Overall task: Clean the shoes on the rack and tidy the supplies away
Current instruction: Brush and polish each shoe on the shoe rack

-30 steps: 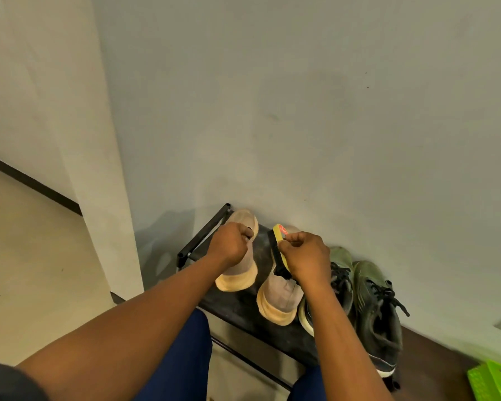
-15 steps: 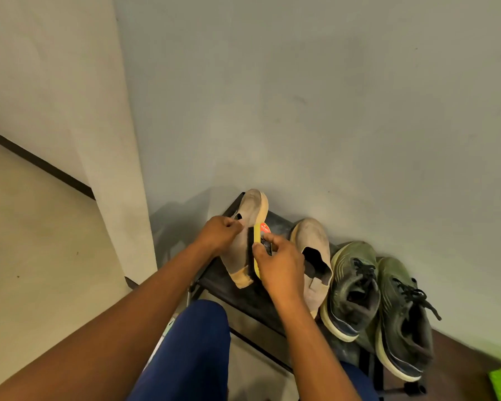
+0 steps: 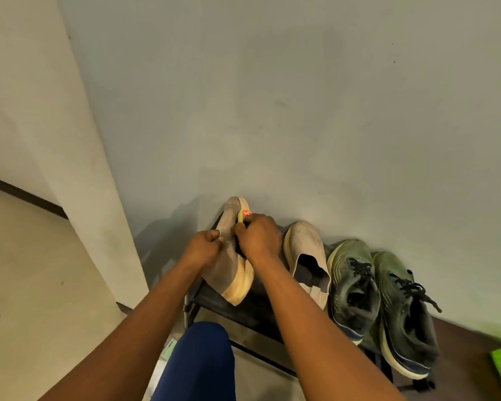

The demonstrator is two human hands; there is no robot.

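You are mid-scrub on the first beige shoe point(image 3: 229, 256), tipped on its side at the rack's point(image 3: 261, 309) nine o'clock end, left hand point(image 3: 203, 247) gripping it, right hand point(image 3: 258, 237) clamped on the yellow brush point(image 3: 240, 217); next, work toward the heel at six o'clock.

four shoes point(image 3: 307, 257) – perhaps one brush point(image 3: 241, 217)

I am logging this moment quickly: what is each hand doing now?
Left hand: grips the tilted beige slip-on shoe.
Right hand: holds the yellow shoe brush against that shoe.
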